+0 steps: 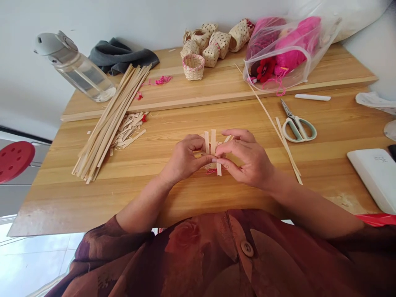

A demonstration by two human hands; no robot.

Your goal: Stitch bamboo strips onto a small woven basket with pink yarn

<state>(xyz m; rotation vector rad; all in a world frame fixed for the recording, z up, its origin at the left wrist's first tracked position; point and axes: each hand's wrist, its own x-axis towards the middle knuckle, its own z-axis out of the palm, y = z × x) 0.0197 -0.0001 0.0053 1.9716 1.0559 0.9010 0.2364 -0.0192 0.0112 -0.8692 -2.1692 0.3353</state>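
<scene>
Blouse front point(198, 251) below, I'm pinching crossed bamboo strips point(213, 142) between left hand point(184, 159) and right hand point(247, 161).
Both are curling nearly shut on them, scissors point(298, 128) lying just beyond my right hand.

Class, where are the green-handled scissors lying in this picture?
In the head view, the scissors lie on the wooden table, right of the person's right hand, just past the loose pale strips and below a white stick.

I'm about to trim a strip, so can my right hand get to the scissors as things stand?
Probably yes, once it lets go. The right hand and left hand are pinching the bamboo strips, and the scissors lie nearby on the table. Only two flat loose strips lie between, which seem easy to reach over.
</scene>
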